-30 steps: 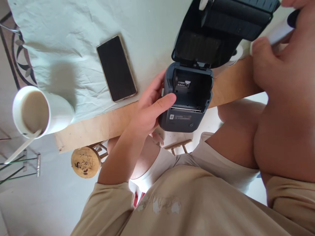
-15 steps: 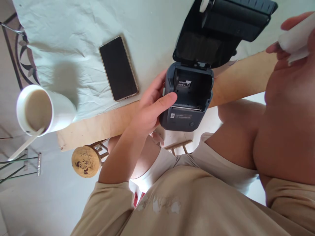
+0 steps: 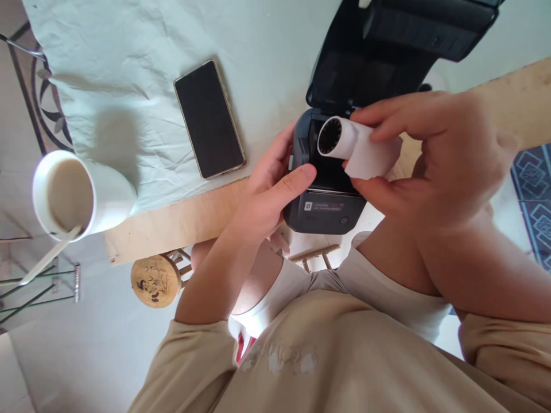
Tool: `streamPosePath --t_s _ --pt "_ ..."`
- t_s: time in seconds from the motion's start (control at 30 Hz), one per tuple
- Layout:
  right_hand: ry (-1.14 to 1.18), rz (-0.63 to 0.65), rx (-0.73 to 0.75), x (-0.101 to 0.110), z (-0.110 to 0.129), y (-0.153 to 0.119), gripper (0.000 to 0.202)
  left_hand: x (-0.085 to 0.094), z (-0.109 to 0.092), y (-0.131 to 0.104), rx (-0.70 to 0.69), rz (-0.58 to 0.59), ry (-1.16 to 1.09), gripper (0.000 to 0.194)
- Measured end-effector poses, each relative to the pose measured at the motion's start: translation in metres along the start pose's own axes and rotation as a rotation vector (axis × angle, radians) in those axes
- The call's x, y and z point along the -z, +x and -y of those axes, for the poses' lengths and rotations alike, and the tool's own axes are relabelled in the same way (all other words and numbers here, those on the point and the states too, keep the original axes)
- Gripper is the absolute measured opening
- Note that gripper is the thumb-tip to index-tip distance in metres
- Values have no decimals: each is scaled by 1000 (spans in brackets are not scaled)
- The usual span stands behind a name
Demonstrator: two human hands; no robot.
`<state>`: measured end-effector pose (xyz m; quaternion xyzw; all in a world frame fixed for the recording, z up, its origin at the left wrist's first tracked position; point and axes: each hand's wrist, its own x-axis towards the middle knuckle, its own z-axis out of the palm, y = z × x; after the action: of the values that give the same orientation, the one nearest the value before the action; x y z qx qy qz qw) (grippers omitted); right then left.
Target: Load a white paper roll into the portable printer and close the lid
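A dark label printer [image 3: 327, 215] with its lid [image 3: 365, 63] swung up is held over the table's near edge. My left hand [image 3: 278, 186] wraps round its left side, the thumb on the rim of the paper bay. Between the thumb and fingers of my right hand [image 3: 434, 149] is a small white paper roll [image 3: 338, 137]. The roll's dark, toothed core faces left, and a loose flap of paper hangs from it. It hovers at the open bay, covering much of the inside; whether it touches the bay I cannot tell.
A black-screened smartphone [image 3: 209, 119] lies on the pale tablecloth [image 3: 146, 34]. A white cup [image 3: 112, 198] of light brown drink, a stirrer [image 3: 49, 255] in it, stands near the left edge. A round wooden stool [image 3: 155, 281] is below the bare wooden table edge [image 3: 181, 221].
My right hand has come in from the right edge, bringing the paper roll over the printer's open bay. My left hand keeps its hold; the printer has shifted very slightly.
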<state>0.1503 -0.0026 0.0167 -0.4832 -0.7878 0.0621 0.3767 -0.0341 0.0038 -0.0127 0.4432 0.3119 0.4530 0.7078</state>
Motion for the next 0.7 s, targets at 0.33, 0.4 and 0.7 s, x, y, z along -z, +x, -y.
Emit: streamPosePath --t_s 0.33,0.4,0.7 --pt "38 -50 245 -2 -6 -2 19 1 3 -1 -46 11 10 45" --pt "39 -67 296 -3 -3 -4 19 5 7 -1 -59 57 1 55" --pt "303 -59 216 1 -15 -14 19 7 11 0 -108 4 207 83"
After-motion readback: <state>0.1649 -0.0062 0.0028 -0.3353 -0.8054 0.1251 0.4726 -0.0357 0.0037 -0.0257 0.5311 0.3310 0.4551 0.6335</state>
